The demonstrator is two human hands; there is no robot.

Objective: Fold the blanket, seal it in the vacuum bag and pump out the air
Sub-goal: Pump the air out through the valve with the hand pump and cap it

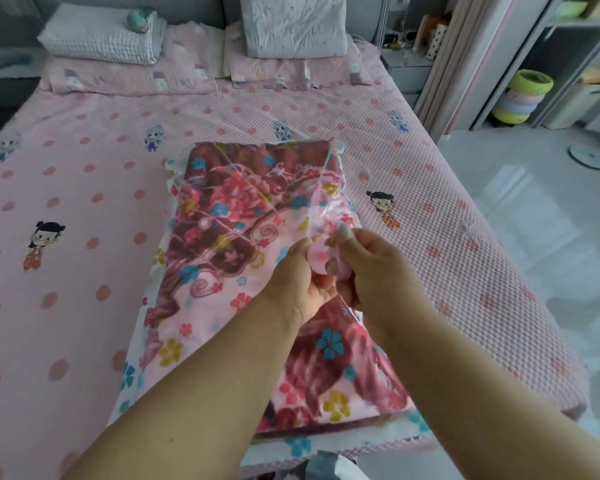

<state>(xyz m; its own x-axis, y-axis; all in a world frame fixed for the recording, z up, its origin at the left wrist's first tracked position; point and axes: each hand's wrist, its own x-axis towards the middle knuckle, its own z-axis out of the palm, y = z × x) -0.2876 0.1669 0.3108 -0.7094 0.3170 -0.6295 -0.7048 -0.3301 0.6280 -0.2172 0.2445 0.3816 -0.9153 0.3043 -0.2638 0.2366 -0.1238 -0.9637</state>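
Pink bed [222, 109], pillows [101, 38] behind; both hands [329, 271] pinch vacuum bag [174, 188] valve [317, 259] over blanket [229, 209].

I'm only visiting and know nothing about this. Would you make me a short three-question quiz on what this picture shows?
1. True or false: the folded floral blanket is already inside the clear vacuum bag.
2. What do both hands work at? A) a pillow B) the pink round valve on the bag C) the curtain
3. Fill in: the bag lies on a pink ____.

Key
1. True; shiny plastic covers the blanket.
2. B; the left hand and the right hand meet at the valve, fingers curled round it.
3. Bedspread.
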